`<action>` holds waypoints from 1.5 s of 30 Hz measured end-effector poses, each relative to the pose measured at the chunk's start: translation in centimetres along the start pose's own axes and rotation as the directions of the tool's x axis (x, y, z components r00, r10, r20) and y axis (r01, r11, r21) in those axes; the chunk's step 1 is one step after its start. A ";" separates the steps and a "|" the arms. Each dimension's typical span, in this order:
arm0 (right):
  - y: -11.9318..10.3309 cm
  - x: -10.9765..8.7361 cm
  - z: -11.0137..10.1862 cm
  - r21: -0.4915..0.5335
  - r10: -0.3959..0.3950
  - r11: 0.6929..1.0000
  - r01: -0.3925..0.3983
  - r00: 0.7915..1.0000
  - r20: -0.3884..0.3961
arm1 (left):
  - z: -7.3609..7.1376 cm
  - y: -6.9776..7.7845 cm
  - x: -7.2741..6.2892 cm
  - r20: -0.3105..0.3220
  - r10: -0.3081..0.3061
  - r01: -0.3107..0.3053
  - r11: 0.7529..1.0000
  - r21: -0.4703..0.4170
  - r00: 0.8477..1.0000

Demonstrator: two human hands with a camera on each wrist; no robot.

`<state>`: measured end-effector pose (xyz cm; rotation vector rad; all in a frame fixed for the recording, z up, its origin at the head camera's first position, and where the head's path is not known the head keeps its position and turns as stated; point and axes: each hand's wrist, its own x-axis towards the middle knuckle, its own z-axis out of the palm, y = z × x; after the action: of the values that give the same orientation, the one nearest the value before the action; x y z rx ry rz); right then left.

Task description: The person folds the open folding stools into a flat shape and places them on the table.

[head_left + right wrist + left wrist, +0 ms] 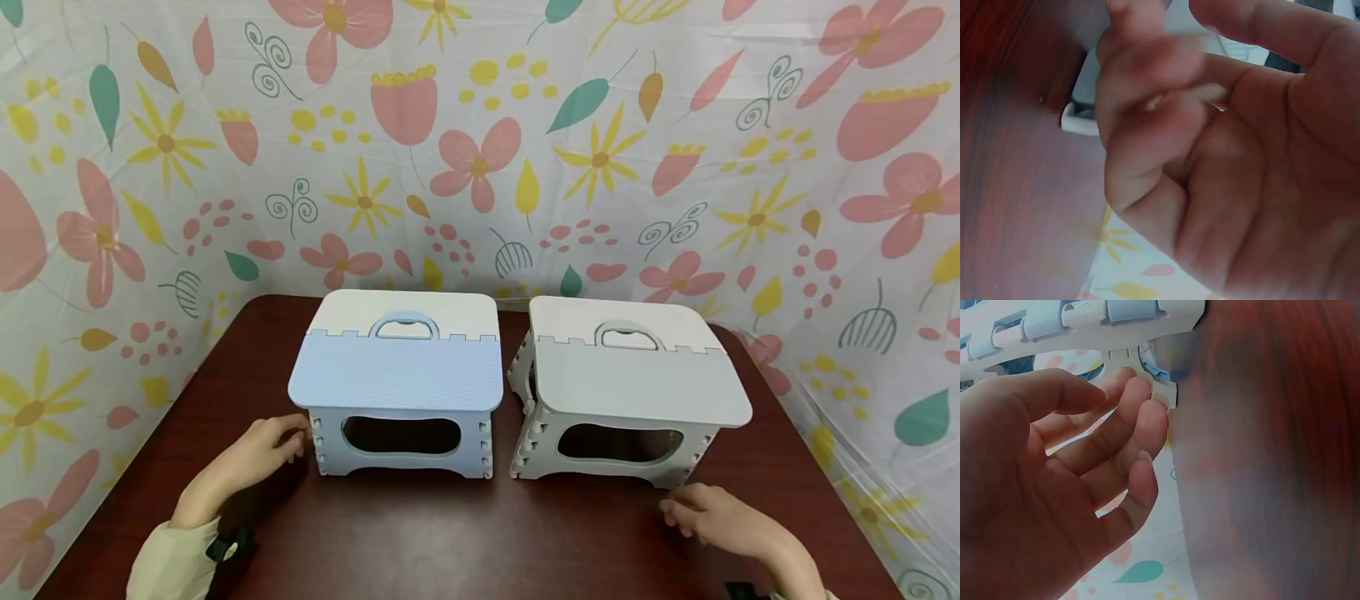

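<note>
A blue and white folding step stool (401, 375) stands unfolded on the table, left of the middle. Beside it on the right stands a grey and white folding step stool (637, 379), turned slightly. My left hand (258, 454) is at the blue stool's left side, close to its front leg, with fingers loosely bent; whether the fingertips touch the stool I cannot tell. In the left wrist view nothing lies between the thumb and fingers of that hand (1066, 450). Below the grey stool's front right leg, my right hand (716, 517) hangs loosely curled and holds nothing.
Both stools rest on a dark red-brown wooden table (450, 542). A white cloth (480, 167) printed with flowers and leaves hangs behind and along the sides. Each stool top has a carrying handle, one blue (405, 323) and one grey (628, 332). A narrow gap separates the stools.
</note>
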<state>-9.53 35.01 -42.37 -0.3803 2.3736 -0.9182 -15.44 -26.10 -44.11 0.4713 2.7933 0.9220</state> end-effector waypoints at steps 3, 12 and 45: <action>-0.4 0.1 0.4 0.032 -0.046 0.998 0.046 0.999 0.013 | 0.1 0.0 -0.1 -0.006 0.008 -0.008 1.000 -0.013 1.000; -1.9 0.8 1.5 -0.021 -0.238 0.971 0.237 0.970 -0.051 | 0.5 0.0 0.0 -0.130 0.063 -0.067 0.997 -0.033 0.990; -3.9 3.1 4.5 -0.152 -0.409 0.909 0.388 0.901 -0.144 | 1.7 -0.7 0.1 -0.136 0.037 -0.044 0.998 -0.049 0.990</action>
<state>-9.13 28.46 -43.70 -0.8961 2.5675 -1.0245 -15.23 -25.64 -45.87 0.4766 2.8814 1.0711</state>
